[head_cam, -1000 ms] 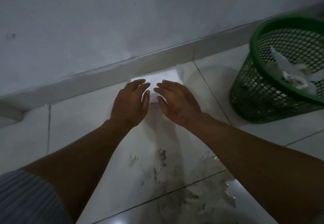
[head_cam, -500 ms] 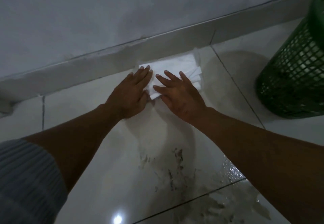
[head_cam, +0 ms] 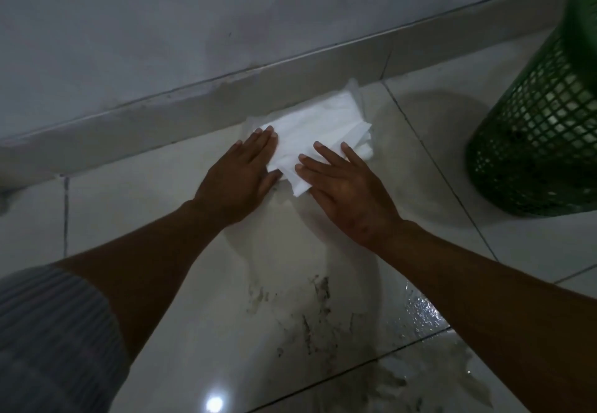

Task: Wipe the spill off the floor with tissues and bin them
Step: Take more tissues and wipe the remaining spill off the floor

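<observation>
A stack of white tissues (head_cam: 318, 130) lies on the pale tiled floor against the skirting of the wall. My left hand (head_cam: 240, 173) rests flat at its left edge, fingers together and touching the tissue. My right hand (head_cam: 344, 183) lies flat over its near corner, fingers spread on top of the sheets. Neither hand has the tissues closed in its fingers. The spill (head_cam: 323, 303) shows as dirty smears and a wet sheen on the tiles between my forearms, nearer to me. A green mesh bin (head_cam: 536, 141) stands at the right edge.
The grey wall and its skirting (head_cam: 129, 122) run diagonally behind the tissues. Wet tile (head_cam: 416, 312) glistens under my right forearm. A striped sleeve or garment (head_cam: 48, 332) fills the lower left. A light reflection (head_cam: 214, 403) sits on the floor at the bottom.
The view has swung left, so the bin has slid to the right edge. My fingers have spread further over the tissues, and more of the stack shows beyond them.
</observation>
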